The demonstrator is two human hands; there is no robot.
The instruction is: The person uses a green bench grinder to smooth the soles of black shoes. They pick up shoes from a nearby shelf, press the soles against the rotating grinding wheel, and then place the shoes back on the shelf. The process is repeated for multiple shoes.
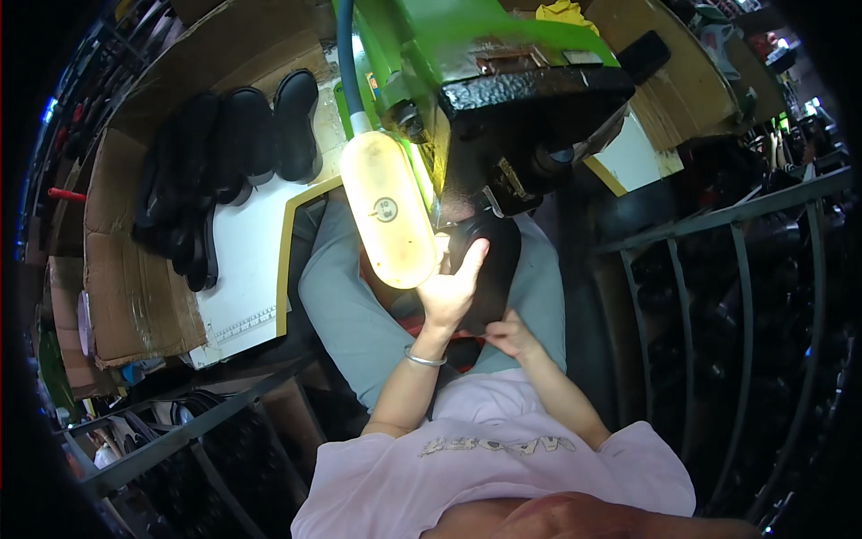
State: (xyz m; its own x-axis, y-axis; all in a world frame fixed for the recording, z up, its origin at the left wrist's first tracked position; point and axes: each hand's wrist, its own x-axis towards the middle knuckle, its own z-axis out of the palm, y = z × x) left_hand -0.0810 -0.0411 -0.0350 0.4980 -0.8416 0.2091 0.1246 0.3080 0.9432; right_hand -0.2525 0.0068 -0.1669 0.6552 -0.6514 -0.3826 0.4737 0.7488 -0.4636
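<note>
A black shoe (492, 283) is held between my knees, under the dark head of a green machine (503, 45). My left hand (452, 289) is closed on the shoe's left side, thumb pointing up along it; a lit yellow lamp (388, 211) hides part of its fingers. Lower down, my right hand (512, 337) pinches the near end of the shoe with bent fingers. The shoe's far end meets the machine's lower parts, where glare and shadow blur the contact.
On the left, several black shoes (296, 126) rest on a white board (242, 260) inside a cardboard surround (135, 296). Metal rails (736, 216) stand to the right, and another rack (180, 454) to the lower left. A blue-grey hose (347, 54) runs to the lamp.
</note>
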